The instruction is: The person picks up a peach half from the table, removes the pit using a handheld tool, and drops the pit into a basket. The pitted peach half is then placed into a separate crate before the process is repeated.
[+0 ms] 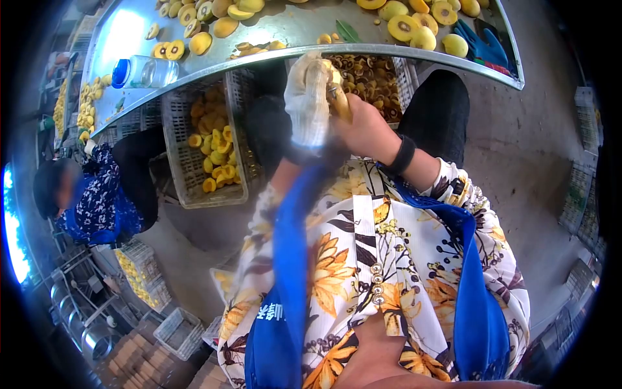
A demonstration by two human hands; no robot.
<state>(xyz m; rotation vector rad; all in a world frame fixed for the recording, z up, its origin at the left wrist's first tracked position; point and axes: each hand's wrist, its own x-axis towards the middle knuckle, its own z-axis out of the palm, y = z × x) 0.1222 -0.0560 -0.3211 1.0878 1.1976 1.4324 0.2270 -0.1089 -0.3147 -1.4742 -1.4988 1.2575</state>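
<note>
I log the curved steel table (298, 32) beyond the fingers and a grey plastic crate (194, 188) left of them. The white-gloved left hand (306, 104) clasps a small yellow fruit (339, 98). The right hand (369, 129) touches it, grip unclear. Risk: the fruit may slip from a loose hold.

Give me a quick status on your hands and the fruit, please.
Gloved left hand and bare right hand both shut on yellow fruit. Held above crate, below table edge. Nothing in the way.

Two hands (308, 104) (366, 129), one bottle (146, 71) (seemingly)
</note>
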